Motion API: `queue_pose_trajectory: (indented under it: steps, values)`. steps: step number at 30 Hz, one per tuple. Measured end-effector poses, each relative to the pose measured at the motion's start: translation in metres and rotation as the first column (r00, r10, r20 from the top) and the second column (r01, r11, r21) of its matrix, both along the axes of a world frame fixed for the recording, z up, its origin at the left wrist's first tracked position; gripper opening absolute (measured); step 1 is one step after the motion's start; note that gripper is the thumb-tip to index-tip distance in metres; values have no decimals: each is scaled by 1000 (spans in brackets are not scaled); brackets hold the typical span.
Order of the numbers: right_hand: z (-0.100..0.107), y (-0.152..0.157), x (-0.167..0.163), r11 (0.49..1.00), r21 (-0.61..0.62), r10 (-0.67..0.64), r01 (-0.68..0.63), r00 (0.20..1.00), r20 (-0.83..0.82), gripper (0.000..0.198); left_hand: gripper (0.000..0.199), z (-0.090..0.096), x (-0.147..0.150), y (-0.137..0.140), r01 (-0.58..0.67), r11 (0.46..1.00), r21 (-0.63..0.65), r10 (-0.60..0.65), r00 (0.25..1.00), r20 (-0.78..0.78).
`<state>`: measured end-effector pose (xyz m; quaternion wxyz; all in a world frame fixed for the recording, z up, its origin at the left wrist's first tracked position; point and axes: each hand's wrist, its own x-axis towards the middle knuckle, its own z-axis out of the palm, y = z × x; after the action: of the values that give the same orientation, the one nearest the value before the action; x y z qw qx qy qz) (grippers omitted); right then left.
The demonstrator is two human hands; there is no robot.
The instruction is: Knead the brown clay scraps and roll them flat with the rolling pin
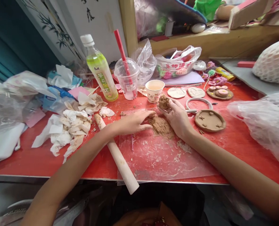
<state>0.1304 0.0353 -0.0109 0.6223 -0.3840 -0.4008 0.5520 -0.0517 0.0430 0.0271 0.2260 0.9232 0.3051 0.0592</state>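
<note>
Clay lump [163, 102] gripped in right hand [177, 120], just beside paper cup [153, 94]: easy to bump, spill. Smeared clay [162, 128] on plastic sheet [153, 164], by left hand [136, 121], fingers apart: looks sticky, might tear if peeled.

even, fairly bright light reached the fingers [146, 126] and left only soft shadows around them. nearer the viewer than the fingers, the clear sheet [151, 163] had a hazy, pale sheen. beyond them, print on the bottle [103, 73] was fairly crisp. far right of them, the plastic bag [268, 122] looked whitish and soft. wide-angle distortion stretched the forearms [83, 160] outward.
</note>
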Motion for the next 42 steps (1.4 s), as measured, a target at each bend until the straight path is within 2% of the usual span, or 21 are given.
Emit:
queue_pose_trajectory:
  steps: [2, 4, 7, 9, 11, 17, 23, 27, 29, 31, 34, 36, 39, 42]
  values:
    - [-1, 3, 2, 1000, 17, -2, 2, 1000, -26, 14, 66, -4, 8, -6, -4, 992, 125, 12, 998, -68]
    - [-1, 7, 5, 1000, 19, 18, -16, 997, -77, 13, 72, -8, 17, -12, 30, 977, 211, -3, 991, -131]
    - [-1, 10, 8, 999, -5, 38, -39, 986, -162, 14, 58, -12, 26, -17, 80, 953, 293, -22, 980, -197]
    - [0, 9, 9, 999, -27, 37, -43, 982, -186, 16, 42, -13, 30, -19, 96, 931, 351, -12, 972, -236]
    - [1, 8, 8, 998, -39, 35, -44, 980, -194, 18, 36, -13, 33, -21, 106, 908, 406, 12, 961, -278]
    - [3, 5, 7, 998, -61, 14, -24, 986, -165, 19, 41, -12, 42, -24, 119, 872, 474, 62, 936, -347]
    - [-1, 7, 8, 999, -30, 18, -29, 950, -311, 16, 41, -12, 51, -25, 146, 848, 509, 77, 917, -391]
    - [-3, 8, 10, 999, -19, 28, -36, 943, -331, 18, 40, -17, 59, -22, 151, 822, 549, 82, 923, -377]
    - [-3, 9, 11, 999, -20, 33, -42, 943, -332, 17, 39, -17, 59, -17, 136, 828, 545, 74, 935, -346]
    - [-2, 9, 11, 998, -34, 39, -53, 939, -341, 18, 37, -12, 54, -10, 118, 873, 474, 41, 949, -313]
    - [-1, 11, 11, 996, -56, 50, -74, 937, -347, 20, 34, 0, 37, 2, 110, 967, 230, -48, 965, -259]
    - [0, 12, 11, 994, -57, 68, -93, 934, -350, 21, 44, 6, 24, 9, 117, 986, 116, -92, 976, -200]
    - [0, 12, 12, 992, -54, 85, -114, 923, -374, 21, 56, 5, 14, 14, 122, 989, 82, -108, 981, -162]
    - [-1, 12, 13, 993, -53, 80, -109, 918, -389, 21, 50, -6, 15, 17, 138, 982, 129, -110, 973, -200]
